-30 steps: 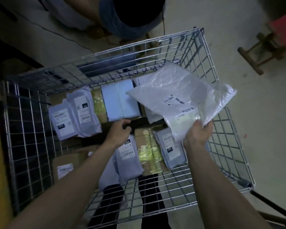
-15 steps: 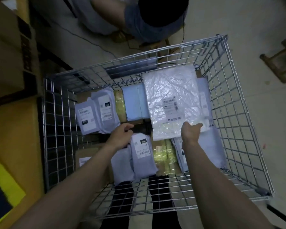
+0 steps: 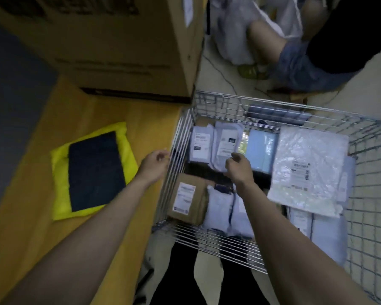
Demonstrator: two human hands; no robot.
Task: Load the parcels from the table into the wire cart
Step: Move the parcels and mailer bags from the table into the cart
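The silver wire cart (image 3: 180,137) at three o'clock holds the white crinkled plastic parcel (image 3: 306,170), a yellow-and-black parcel (image 3: 92,170) lies on the yellow table (image 3: 31,216) at nine, and both the left hand (image 3: 155,165) and right hand (image 3: 239,167), fingers loosely curled, hold nothing.

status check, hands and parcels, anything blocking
Left hand and right hand loosely curled, holding nothing. Clear plastic parcel lies in wire cart; yellow parcel waits on table. Nothing blocking.
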